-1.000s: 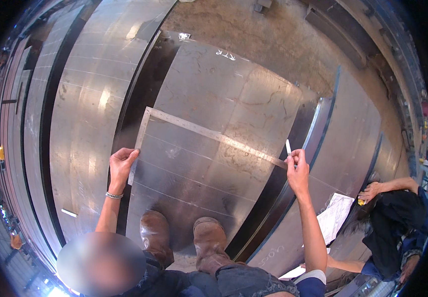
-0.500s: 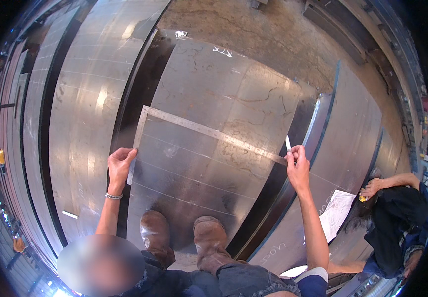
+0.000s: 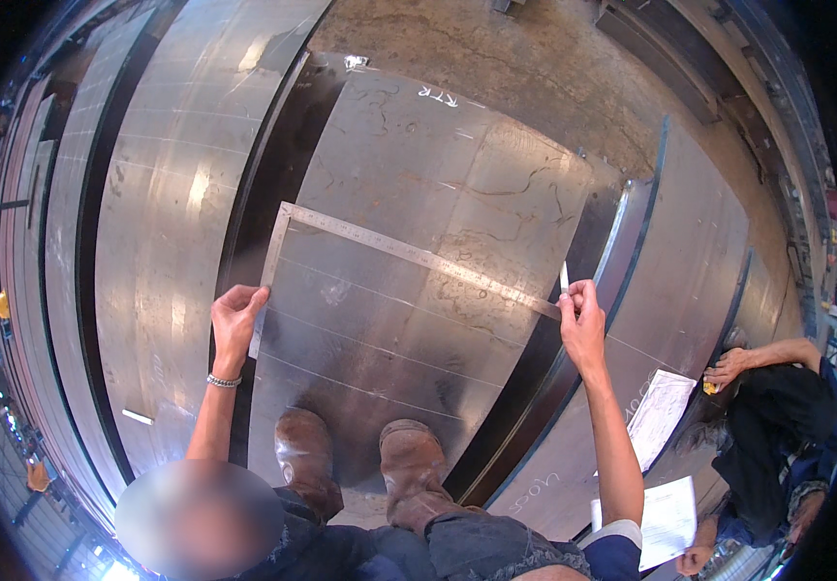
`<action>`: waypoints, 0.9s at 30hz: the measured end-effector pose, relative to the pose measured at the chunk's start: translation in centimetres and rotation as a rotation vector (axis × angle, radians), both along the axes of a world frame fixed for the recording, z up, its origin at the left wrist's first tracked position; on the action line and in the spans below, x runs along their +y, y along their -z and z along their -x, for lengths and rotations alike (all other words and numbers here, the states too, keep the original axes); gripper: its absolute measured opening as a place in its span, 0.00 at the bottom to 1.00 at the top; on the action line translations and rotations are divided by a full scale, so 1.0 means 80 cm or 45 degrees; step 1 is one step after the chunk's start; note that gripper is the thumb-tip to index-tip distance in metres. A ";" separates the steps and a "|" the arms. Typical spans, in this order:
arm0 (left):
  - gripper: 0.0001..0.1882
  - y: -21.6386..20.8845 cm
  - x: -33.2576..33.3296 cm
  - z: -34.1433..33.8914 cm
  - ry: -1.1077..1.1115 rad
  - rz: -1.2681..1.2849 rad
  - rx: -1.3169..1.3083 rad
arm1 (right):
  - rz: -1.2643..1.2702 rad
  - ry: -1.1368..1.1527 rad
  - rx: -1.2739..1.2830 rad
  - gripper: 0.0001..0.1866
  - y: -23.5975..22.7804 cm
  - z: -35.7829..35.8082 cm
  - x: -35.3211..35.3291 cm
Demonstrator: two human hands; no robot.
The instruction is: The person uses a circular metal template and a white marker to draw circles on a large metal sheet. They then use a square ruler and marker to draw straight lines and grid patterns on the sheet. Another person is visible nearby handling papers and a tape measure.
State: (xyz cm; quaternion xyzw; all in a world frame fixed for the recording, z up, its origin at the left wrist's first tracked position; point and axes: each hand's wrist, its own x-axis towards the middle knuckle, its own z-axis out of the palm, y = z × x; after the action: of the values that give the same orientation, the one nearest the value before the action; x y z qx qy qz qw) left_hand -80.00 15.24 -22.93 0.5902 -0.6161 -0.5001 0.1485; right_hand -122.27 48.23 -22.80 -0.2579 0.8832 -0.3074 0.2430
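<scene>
A steel framing square (image 3: pixel 409 254) lies on a broad grey steel beam face (image 3: pixel 370 329), its long blade reaching across to the right edge. My left hand (image 3: pixel 234 324) pinches the square's short leg at the beam's left edge. At the long blade's far right end is my right hand (image 3: pixel 583 324), its fingers closed on a white chalk stick (image 3: pixel 565 278) that points up. That hand's fingertips are at the blade's tip. Several thin white lines cross the steel on the near side of the blade.
My boots (image 3: pixel 409 465) stand on the same beam. Dark gaps separate it from neighbouring beams. Another white stick (image 3: pixel 138 417) lies on the left beam. At right, a co-worker's hand (image 3: pixel 728 368) holds something yellow, near a paper sheet (image 3: pixel 664 412); a second sheet (image 3: pixel 668 513) is by my forearm.
A white sheet, with the co-worker's other hand at its edge, has come into fuller view beside my right forearm. My hands and the square have hardly moved.
</scene>
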 end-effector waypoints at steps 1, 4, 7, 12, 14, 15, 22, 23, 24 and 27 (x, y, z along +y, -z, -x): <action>0.12 0.002 0.000 0.000 0.000 0.001 0.006 | 0.016 0.004 0.008 0.07 0.002 0.001 0.002; 0.13 0.004 0.000 0.001 0.019 0.026 -0.015 | 0.058 0.082 0.100 0.06 0.000 0.002 0.004; 0.13 0.006 0.001 -0.001 0.019 0.035 -0.007 | 0.113 0.196 0.234 0.05 -0.020 0.002 -0.009; 0.12 0.001 0.001 -0.010 0.000 0.048 -0.022 | 0.300 -0.192 0.434 0.08 -0.064 -0.024 -0.093; 0.12 0.002 0.001 -0.006 0.020 0.051 -0.045 | 0.395 -0.432 0.530 0.08 -0.070 -0.046 -0.145; 0.11 0.007 -0.001 -0.008 0.002 0.048 -0.001 | 0.489 -0.494 0.472 0.07 -0.077 -0.063 -0.177; 0.10 0.001 -0.003 0.003 0.001 0.035 0.008 | 0.648 -0.842 0.482 0.05 -0.052 -0.155 -0.330; 0.11 0.002 -0.001 0.001 -0.006 0.042 0.003 | 0.649 -0.842 0.487 0.05 -0.049 -0.163 -0.342; 0.11 0.003 -0.001 0.000 -0.006 0.054 -0.009 | 0.649 -0.840 0.493 0.06 -0.046 -0.170 -0.351; 0.13 0.004 -0.001 0.000 -0.006 0.080 -0.043 | 0.623 -0.874 0.535 0.07 -0.040 -0.181 -0.368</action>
State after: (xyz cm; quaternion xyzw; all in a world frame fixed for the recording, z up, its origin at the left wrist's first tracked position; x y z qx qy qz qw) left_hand -80.01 15.17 -23.27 0.5951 -0.6325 -0.4701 0.1577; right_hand -107.75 18.78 -19.58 -0.6413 0.6786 -0.3495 0.0785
